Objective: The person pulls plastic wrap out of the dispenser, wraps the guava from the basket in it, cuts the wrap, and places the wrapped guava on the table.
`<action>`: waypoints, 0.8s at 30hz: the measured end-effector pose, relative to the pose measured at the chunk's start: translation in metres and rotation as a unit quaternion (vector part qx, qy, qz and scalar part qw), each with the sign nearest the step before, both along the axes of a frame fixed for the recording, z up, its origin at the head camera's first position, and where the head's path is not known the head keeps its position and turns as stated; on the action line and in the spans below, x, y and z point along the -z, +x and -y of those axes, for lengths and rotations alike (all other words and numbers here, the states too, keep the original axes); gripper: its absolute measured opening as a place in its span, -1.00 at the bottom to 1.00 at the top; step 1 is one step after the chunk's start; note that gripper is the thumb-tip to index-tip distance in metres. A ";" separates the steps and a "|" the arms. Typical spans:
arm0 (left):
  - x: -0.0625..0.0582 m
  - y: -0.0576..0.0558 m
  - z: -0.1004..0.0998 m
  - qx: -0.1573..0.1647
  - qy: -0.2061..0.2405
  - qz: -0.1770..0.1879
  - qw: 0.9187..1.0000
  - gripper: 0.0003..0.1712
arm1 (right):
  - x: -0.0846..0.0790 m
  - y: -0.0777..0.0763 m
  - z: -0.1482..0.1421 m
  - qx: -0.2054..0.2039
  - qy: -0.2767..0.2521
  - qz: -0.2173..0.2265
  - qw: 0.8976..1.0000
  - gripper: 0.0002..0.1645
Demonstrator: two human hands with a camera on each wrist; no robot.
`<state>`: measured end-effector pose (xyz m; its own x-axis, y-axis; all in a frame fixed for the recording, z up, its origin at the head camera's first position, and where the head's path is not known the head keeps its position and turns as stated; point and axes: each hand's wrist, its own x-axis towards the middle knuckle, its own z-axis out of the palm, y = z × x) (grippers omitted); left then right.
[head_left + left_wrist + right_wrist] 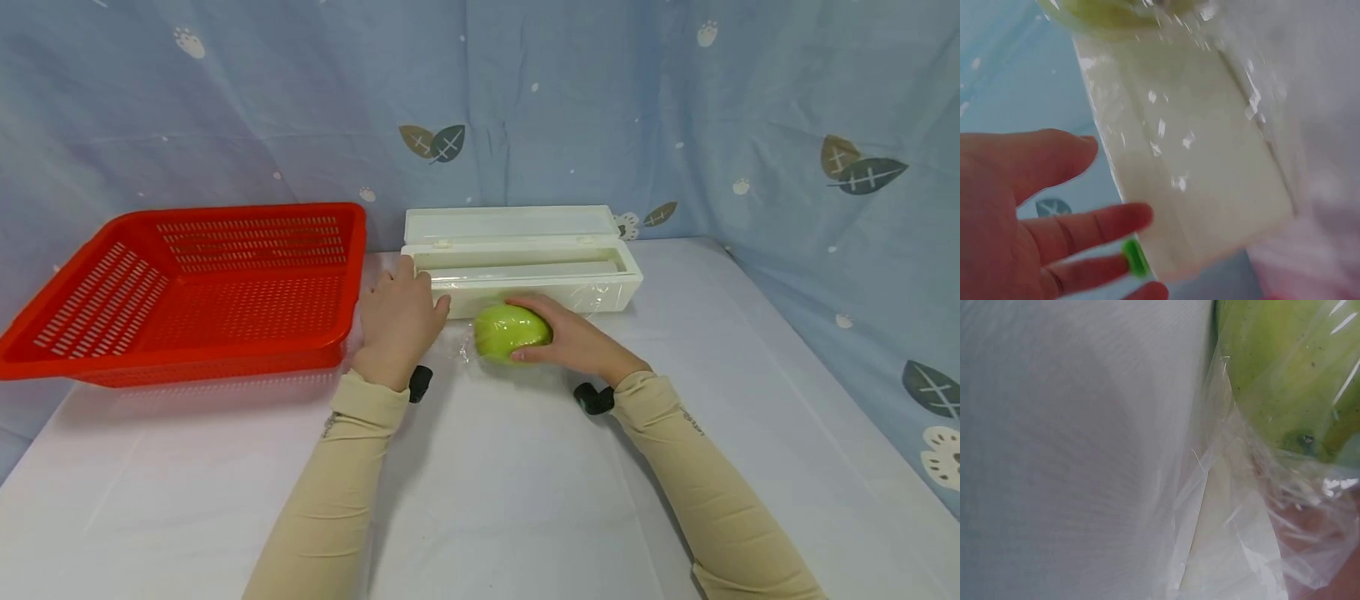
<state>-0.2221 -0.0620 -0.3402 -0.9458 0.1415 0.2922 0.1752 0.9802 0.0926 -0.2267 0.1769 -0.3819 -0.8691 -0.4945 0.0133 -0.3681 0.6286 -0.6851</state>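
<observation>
My right hand (581, 337) holds a glossy green fruit (506, 332), its thumb in front and fingers over the back. Clear cling film (1310, 531) covers the fruit and bunches around its end in the right wrist view. Just behind the fruit stands a long white cling film box (525, 296) with its lid (510, 223) raised and a roll (525, 271) inside. At the box's left end is my left hand (397, 321). In the left wrist view its thumb and fingers are spread, with fingertips at the box edge beside a green tab (1135, 257).
A red plastic basket (330, 337) stands left of the box, close beside my left hand. White cloth (495, 492) covers the table, and a blue patterned curtain (540, 100) hangs behind. Each wrist bears a small black camera.
</observation>
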 end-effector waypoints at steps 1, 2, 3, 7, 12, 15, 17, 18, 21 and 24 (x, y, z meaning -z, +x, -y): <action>0.000 0.000 0.002 -0.003 0.000 0.000 1.000 -0.56 | 0.004 -0.003 -0.001 0.000 0.000 -0.003 1.000 -0.06; 0.000 0.000 0.003 -0.004 0.000 0.000 1.000 -0.56 | 0.006 -0.004 -0.001 0.000 0.000 -0.006 1.000 -0.05; 0.000 0.000 0.004 -0.005 0.002 0.001 1.000 -0.57 | 0.007 -0.005 -0.002 -0.001 0.000 -0.009 1.000 -0.05; 0.000 -0.001 0.005 0.002 0.013 0.011 1.000 -0.56 | 0.008 -0.005 -0.003 -0.001 -0.004 -0.013 1.000 -0.04; -0.001 -0.002 0.005 0.009 0.021 0.002 1.000 -0.59 | 0.008 -0.004 -0.004 0.009 -0.006 -0.005 1.000 -0.05; 0.000 -0.003 0.006 0.014 0.044 -0.005 0.999 -0.61 | 0.008 -0.004 -0.005 0.015 -0.005 -0.002 1.000 -0.06; 0.000 -0.003 0.007 0.012 0.070 -0.004 0.997 -0.63 | 0.009 -0.004 -0.005 0.014 -0.003 -0.002 1.000 -0.06; 0.000 -0.003 0.008 0.008 0.083 -0.002 0.996 -0.63 | 0.009 -0.005 -0.005 0.014 -0.003 0.000 1.000 -0.06; 0.000 -0.002 0.013 -0.006 0.117 0.004 0.993 -0.63 | 0.008 -0.005 -0.004 0.012 -0.001 0.001 1.000 -0.05; -0.001 -0.001 0.017 -0.014 0.129 0.027 0.991 -0.65 | 0.008 -0.006 -0.004 0.006 0.000 -0.003 1.000 -0.03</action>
<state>-0.2234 -0.0790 -0.3391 -0.9637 0.0421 0.2636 0.1361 0.9270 0.3494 -0.2325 0.1806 -0.3896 -0.8754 -0.4831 0.0177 -0.3634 0.6335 -0.6831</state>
